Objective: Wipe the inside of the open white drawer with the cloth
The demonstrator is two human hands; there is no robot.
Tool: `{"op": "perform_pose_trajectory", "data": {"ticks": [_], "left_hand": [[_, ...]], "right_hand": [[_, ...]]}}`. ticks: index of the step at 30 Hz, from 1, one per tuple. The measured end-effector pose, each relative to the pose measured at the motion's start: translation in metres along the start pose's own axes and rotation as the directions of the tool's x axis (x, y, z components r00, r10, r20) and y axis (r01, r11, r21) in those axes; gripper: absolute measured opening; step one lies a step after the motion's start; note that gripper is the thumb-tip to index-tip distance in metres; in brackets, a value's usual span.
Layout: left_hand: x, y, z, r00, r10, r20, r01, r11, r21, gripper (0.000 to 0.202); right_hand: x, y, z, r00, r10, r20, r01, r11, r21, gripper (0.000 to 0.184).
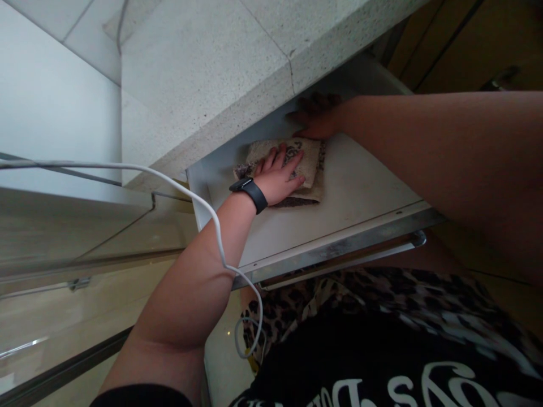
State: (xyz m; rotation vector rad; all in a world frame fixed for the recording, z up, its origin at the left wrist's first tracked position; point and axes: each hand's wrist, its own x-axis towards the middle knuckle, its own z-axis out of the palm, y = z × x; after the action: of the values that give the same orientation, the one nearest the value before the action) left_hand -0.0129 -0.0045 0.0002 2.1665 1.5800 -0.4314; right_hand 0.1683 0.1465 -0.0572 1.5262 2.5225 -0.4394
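A folded beige cloth (311,155) with dark patterned trim lies on the bottom of a pulled-out white drawer (360,186). My left hand (278,175), wearing a dark watch (250,191) at the wrist, rests flat on the cloth with its fingers spread. Farther back in the drawer, in shadow under the counter edge, my right hand (318,116) has its fingers stretched out just beyond the cloth. Whether the right hand touches the cloth's far edge I cannot tell.
A speckled stone countertop (203,73) overhangs the drawer's back part. The drawer's front bears a metal handle (348,260) close to my body. A white cable (216,220) hangs across my left forearm. Glossy cabinet fronts (85,226) stand at the left.
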Motion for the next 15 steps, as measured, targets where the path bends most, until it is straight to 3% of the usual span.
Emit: {"op": "perform_pose_trajectory", "data": {"ticks": [15], "left_hand": [[-0.0029,0.0054,-0.0048,1.0,-0.022,0.014,0.022,1.0,0.007,0.076]], "right_hand": [[-0.0025,-0.0033,-0.0036,1.0,0.019,0.017,-0.019,1.0,0.001,0.083]]}}
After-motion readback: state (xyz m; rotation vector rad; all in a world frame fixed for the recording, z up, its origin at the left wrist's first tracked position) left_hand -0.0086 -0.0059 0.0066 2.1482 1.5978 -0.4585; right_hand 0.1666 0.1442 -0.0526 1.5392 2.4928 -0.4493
